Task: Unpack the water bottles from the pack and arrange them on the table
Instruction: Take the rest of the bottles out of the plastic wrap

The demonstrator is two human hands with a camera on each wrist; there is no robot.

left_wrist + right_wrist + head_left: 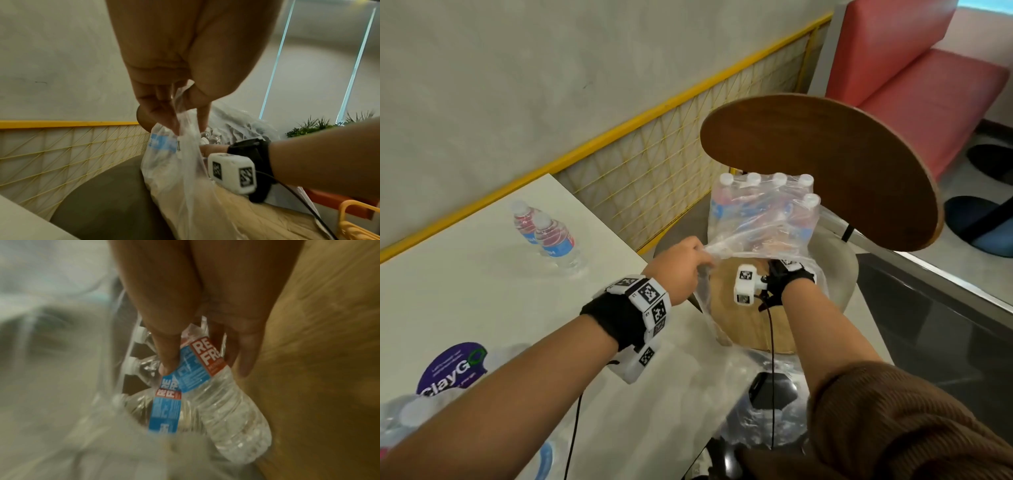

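Observation:
A clear plastic pack (760, 219) with several white-capped water bottles stands on a chair seat (753, 325) beside the white table (482, 291). My left hand (683, 270) pinches the torn edge of the wrap (180, 146) and pulls it leftward. My right hand (774, 253) is inside the pack, seen through the film. In the right wrist view my right hand (203, 363) grips a bottle (222, 402) with a blue and red label; a second bottle (164, 410) lies against it. Two bottles (548, 233) stand upright on the table.
The chair's round wooden backrest (842, 164) rises behind the pack. A yellow wire-mesh rail (654, 150) runs along the wall. Crumpled clear plastic (750, 404) lies by my lap. More bottles (400, 421) and a purple sticker (452, 366) sit at the table's near left. A red bench (914, 68) stands far right.

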